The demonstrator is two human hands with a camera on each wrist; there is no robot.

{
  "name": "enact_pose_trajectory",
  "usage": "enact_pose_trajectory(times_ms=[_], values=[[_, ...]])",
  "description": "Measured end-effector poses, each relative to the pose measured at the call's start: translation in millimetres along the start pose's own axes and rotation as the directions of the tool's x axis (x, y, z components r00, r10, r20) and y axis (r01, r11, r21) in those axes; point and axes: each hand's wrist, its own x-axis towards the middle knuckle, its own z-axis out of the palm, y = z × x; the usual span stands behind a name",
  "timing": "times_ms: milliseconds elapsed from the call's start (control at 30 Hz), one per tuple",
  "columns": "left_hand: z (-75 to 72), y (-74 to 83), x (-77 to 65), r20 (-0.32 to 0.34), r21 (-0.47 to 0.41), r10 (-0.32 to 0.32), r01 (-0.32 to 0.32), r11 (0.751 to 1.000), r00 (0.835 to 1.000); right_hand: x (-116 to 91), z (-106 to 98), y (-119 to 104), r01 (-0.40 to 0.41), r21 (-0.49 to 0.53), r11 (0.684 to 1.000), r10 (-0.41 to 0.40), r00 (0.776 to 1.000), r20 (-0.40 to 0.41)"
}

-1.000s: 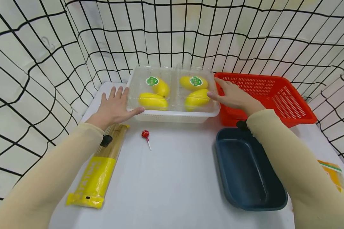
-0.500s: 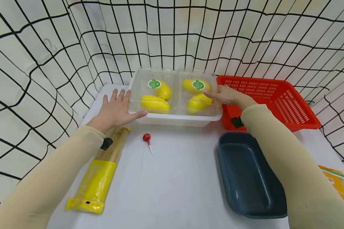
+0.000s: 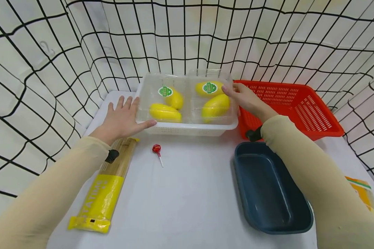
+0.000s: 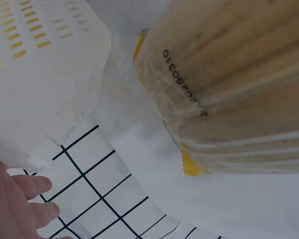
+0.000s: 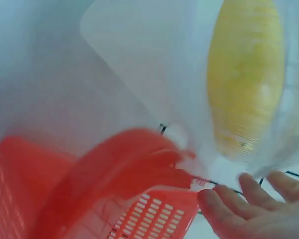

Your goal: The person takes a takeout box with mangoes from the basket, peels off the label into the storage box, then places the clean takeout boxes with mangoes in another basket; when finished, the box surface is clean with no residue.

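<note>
Two clear plastic boxes stand side by side in a white basket [image 3: 187, 129]. In the left box [image 3: 154, 84] lie two yellow mangoes [image 3: 165, 112], one partly under a green sticker. The right box [image 3: 194, 103] also holds two mangoes [image 3: 216, 105]. My right hand [image 3: 249, 98] holds the right box at its right side, thumb on top; its fingers [image 5: 234, 201] show beside the box in the right wrist view. With fingers spread, my left hand [image 3: 121, 117] rests at the white basket's left end, thumb along its front rim.
A red basket [image 3: 318, 117] stands right of the white one. In front of it lies a dark blue tray [image 3: 268, 186]. A yellow noodle packet [image 3: 104, 193] and a red lollipop [image 3: 157, 150] lie on the left. Black wire mesh [image 3: 187, 34] surrounds the table; an orange packet [image 3: 363, 192] is at right.
My right hand has shifted its thumb farther back along the right box. That box sits slightly differently, and its front mango has tilted. My left hand stays at the basket's left end.
</note>
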Motion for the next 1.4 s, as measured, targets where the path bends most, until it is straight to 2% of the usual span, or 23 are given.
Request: enact_pose_trajectory(times_ms=[100, 233, 300, 367, 467, 567, 800, 1100, 1200, 1400], values=[[-0.3, 0.5, -1.0, 0.003, -0.009, -0.001, 0.001, 1.000, 1.000, 0.7, 3.6, -6.4, 0.002, 0.062, 0.998, 0.002, 0.998, -0.057], [-0.3, 1.1, -2.3, 0.016, -0.015, -0.003, 0.003, 1.000, 1.000, 3.6, 8.6, -12.3, 0.019, 0.201, 0.979, -0.005, 0.998, -0.070], [-0.3, 1.5, -2.6, 0.017, -0.013, -0.002, 0.002, 1.000, 1.000, 5.2, 10.3, -13.1, 0.018, 0.311, 0.950, -0.001, 0.999, -0.053], [-0.6, 1.9, -2.8, 0.016, -0.012, 0.001, -0.001, 1.000, 1.000, 6.6, 11.9, -13.6, 0.015, 0.419, 0.908, -0.002, 1.000, -0.031], [-1.0, 2.4, -3.0, 0.016, -0.006, 0.002, -0.002, 1.000, 1.000, 7.6, 13.6, -13.8, 0.011, 0.509, 0.861, -0.011, 1.000, -0.003], [-0.9, 2.5, -3.1, 0.019, -0.003, 0.002, -0.002, 1.000, 1.000, 7.0, 13.9, -13.6, -0.001, 0.524, 0.851, -0.001, 1.000, 0.004], [0.5, 2.1, -3.5, 0.018, -0.008, 0.002, -0.002, 1.000, 1.000, 2.3, 14.4, -15.5, -0.020, 0.502, 0.864, 0.011, 1.000, 0.020], [2.3, 0.8, -5.3, 0.022, -0.025, -0.003, 0.004, 1.000, 1.000, 2.0, 7.8, -18.1, -0.092, 0.492, 0.866, 0.041, 0.993, 0.112], [2.2, 0.8, -5.1, 0.018, -0.026, -0.002, 0.003, 1.000, 1.000, 2.7, 4.9, -19.8, -0.123, 0.496, 0.860, 0.059, 0.988, 0.143], [3.0, 0.4, -4.1, 0.015, -0.017, 0.001, -0.001, 1.000, 1.000, 3.0, 10.5, -27.0, -0.179, 0.561, 0.808, 0.130, 0.983, 0.127]])
